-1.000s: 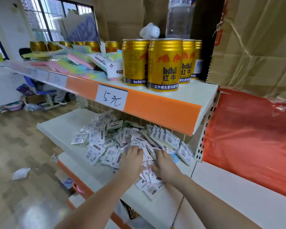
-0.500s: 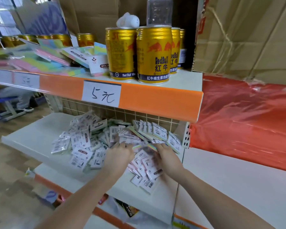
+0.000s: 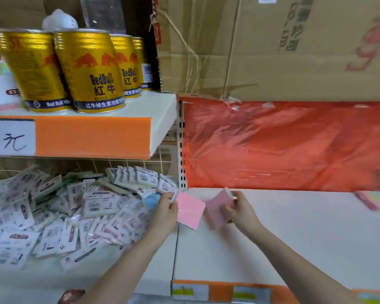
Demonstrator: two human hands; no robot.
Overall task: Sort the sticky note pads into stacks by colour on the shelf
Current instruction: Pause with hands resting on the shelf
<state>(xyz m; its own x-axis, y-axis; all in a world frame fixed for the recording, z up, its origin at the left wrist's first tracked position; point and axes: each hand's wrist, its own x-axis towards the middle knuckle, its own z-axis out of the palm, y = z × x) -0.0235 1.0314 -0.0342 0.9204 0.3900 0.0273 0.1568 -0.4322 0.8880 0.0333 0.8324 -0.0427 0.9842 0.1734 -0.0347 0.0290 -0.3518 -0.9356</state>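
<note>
Holding a square pink sticky-note pad in clear wrap, the left hand pinches its edge, a blue pad tucked behind. The right hand grips a second, blurred pink pad at three o'clock of the first, both above the bare white shelf. The loose heap of wrapped pads lies at nine o'clock. The slick wrap could let the blue pad slip and land among the pinks.

White shelf, heaped packets
</note>
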